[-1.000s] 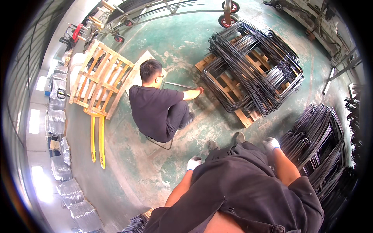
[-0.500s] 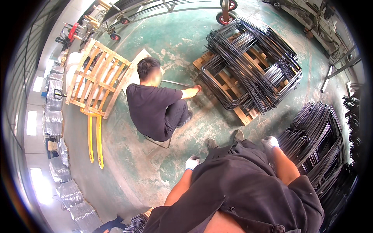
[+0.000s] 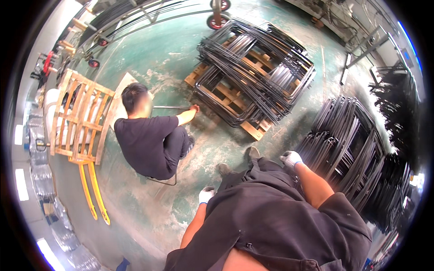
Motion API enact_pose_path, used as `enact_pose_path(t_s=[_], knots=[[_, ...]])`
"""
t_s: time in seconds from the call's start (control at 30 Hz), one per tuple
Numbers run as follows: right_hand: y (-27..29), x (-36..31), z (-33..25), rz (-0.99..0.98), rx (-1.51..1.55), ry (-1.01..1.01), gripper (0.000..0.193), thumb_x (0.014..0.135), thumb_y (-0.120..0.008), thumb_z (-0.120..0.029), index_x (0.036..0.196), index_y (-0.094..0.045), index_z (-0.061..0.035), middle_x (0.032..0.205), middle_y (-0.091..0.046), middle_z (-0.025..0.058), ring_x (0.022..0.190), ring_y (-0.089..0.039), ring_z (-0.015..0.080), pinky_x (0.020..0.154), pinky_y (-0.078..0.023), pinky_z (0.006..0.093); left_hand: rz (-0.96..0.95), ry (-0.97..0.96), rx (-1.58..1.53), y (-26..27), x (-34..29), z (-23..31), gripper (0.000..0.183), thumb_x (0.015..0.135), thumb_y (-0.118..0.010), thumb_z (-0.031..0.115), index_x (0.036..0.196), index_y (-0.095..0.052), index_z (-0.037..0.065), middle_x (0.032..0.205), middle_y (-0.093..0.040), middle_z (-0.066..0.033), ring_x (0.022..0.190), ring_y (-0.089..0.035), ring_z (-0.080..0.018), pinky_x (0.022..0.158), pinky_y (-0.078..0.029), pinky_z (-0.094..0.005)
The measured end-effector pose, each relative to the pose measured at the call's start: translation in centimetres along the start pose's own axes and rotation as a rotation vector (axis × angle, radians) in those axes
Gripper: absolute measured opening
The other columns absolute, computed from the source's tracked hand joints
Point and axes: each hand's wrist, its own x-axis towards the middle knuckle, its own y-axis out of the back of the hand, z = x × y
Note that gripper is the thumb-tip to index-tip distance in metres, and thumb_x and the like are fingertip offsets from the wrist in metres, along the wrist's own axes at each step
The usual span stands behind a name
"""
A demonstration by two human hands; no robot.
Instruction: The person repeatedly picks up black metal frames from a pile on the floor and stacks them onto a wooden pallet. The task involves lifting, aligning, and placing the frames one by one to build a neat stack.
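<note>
My left hand (image 3: 206, 194), in a white glove, hangs beside my left thigh with its fingers loosely bent and nothing seen in it. On the other side, my right hand (image 3: 290, 158), gloved too, hangs loose by my right thigh, with no object visible in it. It is nearest to a stack of bent black metal frames (image 3: 346, 142) on my right, apart from it. Ahead lies another pile of black rectangular tube frames (image 3: 257, 67), resting on a wooden pallet (image 3: 252, 131).
A seated co-worker (image 3: 147, 140) at front left holds a thin metal rod (image 3: 171, 107) toward the pile. Behind them lean a slatted wooden pallet (image 3: 81, 117) and yellow pallet-truck forks (image 3: 92, 192). A wheeled rack (image 3: 153, 18) stands at the back; dark bundled parts (image 3: 398, 108) are far right.
My view has swung to the right, so the co-worker and frame piles sit farther left in the picture. Both my hands still hang at my sides, the right a little farther from my thigh.
</note>
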Motion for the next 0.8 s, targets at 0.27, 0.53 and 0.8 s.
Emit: enact_pose_path(t_s=[0.27, 0.53, 0.8], knots=[[1.4, -4.4, 0.6, 0.033, -0.021, -0.129, 0.044, 0.094, -0.076, -0.039, 0.117, -0.081, -0.0025, 0.114, -0.081, 0.0203, 0.111, -0.077, 0.0336, 0.100, -0.057, 0.0421, 0.012, -0.042, 0.176, 0.7, 3.5, 0.7, 0.027, 0.091, -0.067, 0.009, 0.114, -0.080, 0.000, 0.106, -0.082, -0.0160, 0.102, -0.076, -0.0246, 0.096, -0.058, -0.0347], [6.0, 2.7, -0.4, -0.086, -0.108, -0.124, 0.041, 0.095, -0.074, -0.040, 0.120, -0.080, -0.0072, 0.116, -0.080, 0.0213, 0.114, -0.075, 0.0373, 0.102, -0.057, 0.0438, 0.134, 0.091, 0.135, -0.1, 2.0, 5.5, 0.027, 0.092, -0.066, 0.009, 0.115, -0.078, -0.002, 0.102, -0.081, -0.0160, 0.094, -0.076, -0.0241, 0.088, -0.060, -0.0355], [7.0, 15.6, 0.1, -0.161, -0.405, 0.287, 0.031, 0.095, -0.071, -0.037, 0.106, -0.076, -0.0080, 0.107, -0.076, 0.0209, 0.104, -0.073, 0.0401, 0.093, -0.058, 0.0506, 0.116, 0.080, 0.490, -12.7, 4.2, 15.1, 0.035, 0.092, -0.065, 0.027, 0.114, -0.081, 0.005, 0.115, -0.080, -0.0219, 0.115, -0.075, -0.0383, 0.104, -0.058, -0.0442]])
